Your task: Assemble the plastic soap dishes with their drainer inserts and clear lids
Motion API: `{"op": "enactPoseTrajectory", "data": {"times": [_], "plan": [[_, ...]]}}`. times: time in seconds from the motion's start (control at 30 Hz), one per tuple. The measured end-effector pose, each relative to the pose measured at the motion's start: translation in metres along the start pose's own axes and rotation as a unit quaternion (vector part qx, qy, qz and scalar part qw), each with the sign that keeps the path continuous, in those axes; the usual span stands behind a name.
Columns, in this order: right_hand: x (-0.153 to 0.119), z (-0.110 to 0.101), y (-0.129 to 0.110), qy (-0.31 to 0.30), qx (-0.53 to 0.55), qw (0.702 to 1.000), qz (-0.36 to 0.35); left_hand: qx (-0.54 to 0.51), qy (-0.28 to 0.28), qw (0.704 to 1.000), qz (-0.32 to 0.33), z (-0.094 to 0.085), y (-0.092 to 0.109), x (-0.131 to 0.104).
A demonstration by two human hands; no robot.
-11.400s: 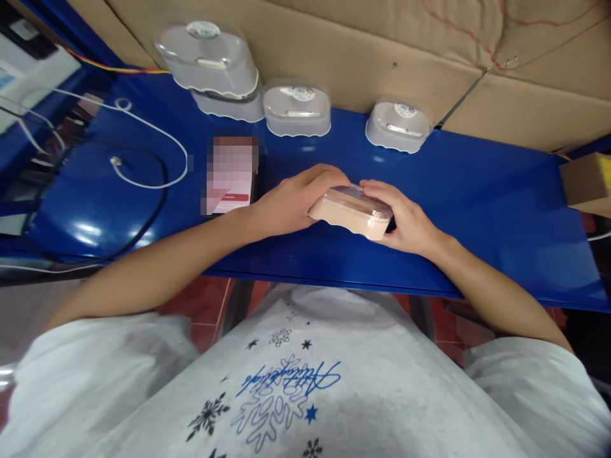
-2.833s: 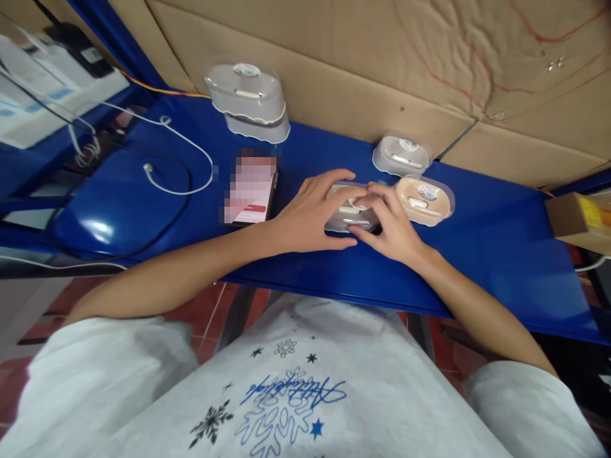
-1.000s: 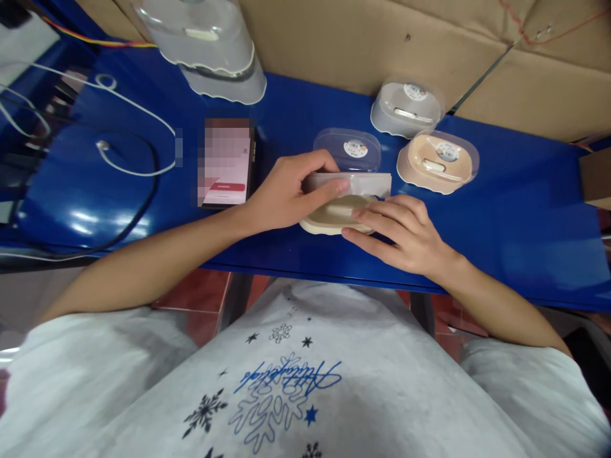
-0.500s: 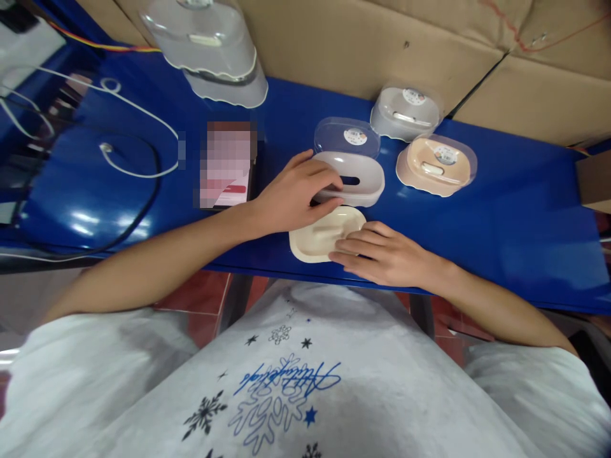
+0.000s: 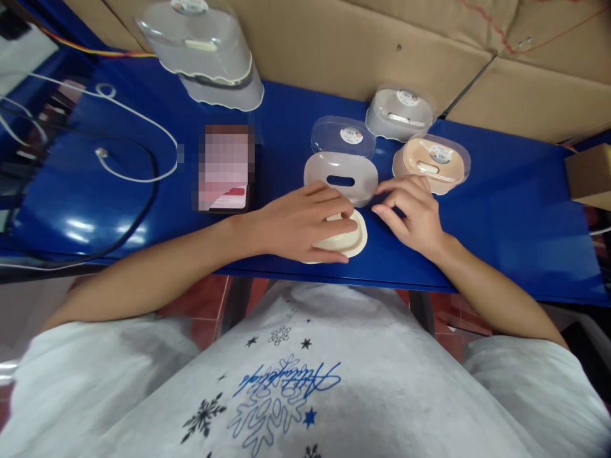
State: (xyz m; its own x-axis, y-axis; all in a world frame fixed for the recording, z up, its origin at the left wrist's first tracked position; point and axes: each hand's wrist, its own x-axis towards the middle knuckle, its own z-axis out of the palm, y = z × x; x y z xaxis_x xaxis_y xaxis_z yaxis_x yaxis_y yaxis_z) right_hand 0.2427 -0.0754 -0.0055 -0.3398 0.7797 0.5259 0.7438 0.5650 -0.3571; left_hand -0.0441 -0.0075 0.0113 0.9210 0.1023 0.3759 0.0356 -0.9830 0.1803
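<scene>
My left hand [image 5: 310, 222] lies over a cream oval lid-like piece [image 5: 359, 245] near the table's front edge, fingers spread and covering its left part. Whether the fingers press on it I cannot tell. My right hand [image 5: 413, 213] is open beside the right end of a pale oval box part [image 5: 315, 166] with a dark slot in it, thumb and index apart and nothing between them. Right behind that part lies a clear plastic cover [image 5: 329, 137] with a round white sticker.
An orange oval box [image 5: 405, 162] and a grey one [image 5: 382, 121], both with clear covers, stand back right. Stacked larger grey boxes [image 5: 214, 63] are at the back left. A blurred-out phone-like device [image 5: 226, 168] and a white cable [image 5: 143, 178] lie left on the blue table [image 5: 515, 222].
My left hand has come off the pale box part and down over the cream piece. My right hand has left the cream piece and moved up and right, beside the pale part.
</scene>
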Motion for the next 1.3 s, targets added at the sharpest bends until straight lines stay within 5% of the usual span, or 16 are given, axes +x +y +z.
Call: {"op": "enactPoseTrajectory", "data": {"times": [0.17, 0.47, 0.83, 1.1, 1.3], "plan": [[0.001, 0.008, 0.006, -0.099, -0.037, 0.994, 0.001, 0.000, -0.093, 0.996, 0.016, 0.008, 0.009, 0.000], [-0.001, 0.003, 0.005, -0.009, -0.041, 0.998, -0.041, 0.108, 0.022, 0.993, 0.044, -0.002, 0.006, -0.005], [-0.003, 0.003, -0.012, -0.071, 0.010, 0.983, -0.167, 0.082, -0.055, 0.986, -0.137, -0.003, -0.006, -0.002], [0.006, 0.004, 0.021, -0.063, 0.047, 0.996, -0.032, 0.056, -0.116, 0.981, -0.143, -0.003, -0.006, -0.002], [0.008, 0.015, 0.040, -0.151, -0.006, 0.988, 0.031, 0.038, -0.120, 0.987, -0.104, -0.007, -0.003, -0.003]]}}
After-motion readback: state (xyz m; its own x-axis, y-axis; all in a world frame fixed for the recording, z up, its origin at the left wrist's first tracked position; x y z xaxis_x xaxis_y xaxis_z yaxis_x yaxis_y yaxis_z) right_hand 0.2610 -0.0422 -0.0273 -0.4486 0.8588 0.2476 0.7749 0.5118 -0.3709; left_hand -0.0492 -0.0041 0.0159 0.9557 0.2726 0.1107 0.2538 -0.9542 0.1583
